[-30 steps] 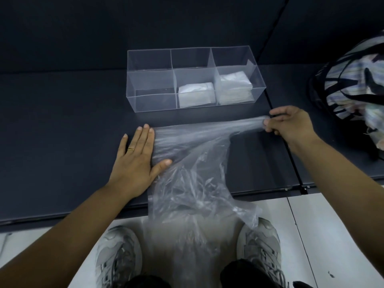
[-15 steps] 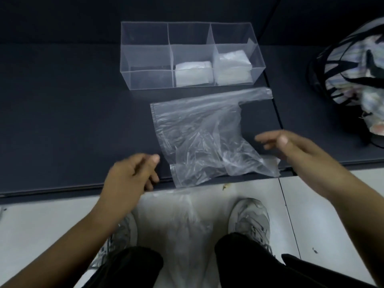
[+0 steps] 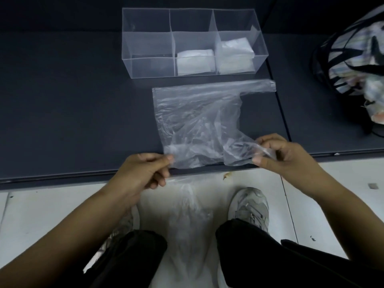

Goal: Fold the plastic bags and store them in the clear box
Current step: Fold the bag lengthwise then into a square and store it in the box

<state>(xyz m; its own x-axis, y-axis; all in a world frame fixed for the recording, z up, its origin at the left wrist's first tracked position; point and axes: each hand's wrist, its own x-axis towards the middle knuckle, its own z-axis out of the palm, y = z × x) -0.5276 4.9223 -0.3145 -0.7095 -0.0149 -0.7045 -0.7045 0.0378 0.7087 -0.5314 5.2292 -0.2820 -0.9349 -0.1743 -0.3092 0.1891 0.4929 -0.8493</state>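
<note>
A clear plastic bag [image 3: 195,119] lies spread on the dark table [image 3: 72,113], one handle stretched out to the right near the box. My left hand [image 3: 143,171] pinches the bag's near left corner at the table's front edge. My right hand [image 3: 278,154] pinches the near right handle. The clear box [image 3: 149,65] stands behind the bag with three compartments. Folded bags [image 3: 195,62] sit in the middle one and more folded bags [image 3: 234,53] in the right one. The left compartment holds nothing.
A mesh basket [image 3: 353,59] stuffed with more bags sits at the right on the table. Another clear plastic bag [image 3: 187,215] lies on the white floor between my shoes, below the table's front edge.
The bag was stretched between both hands, then let go and left flat. Both hands have now come to its near edge and taken hold of the corners. The view has tilted down.
</note>
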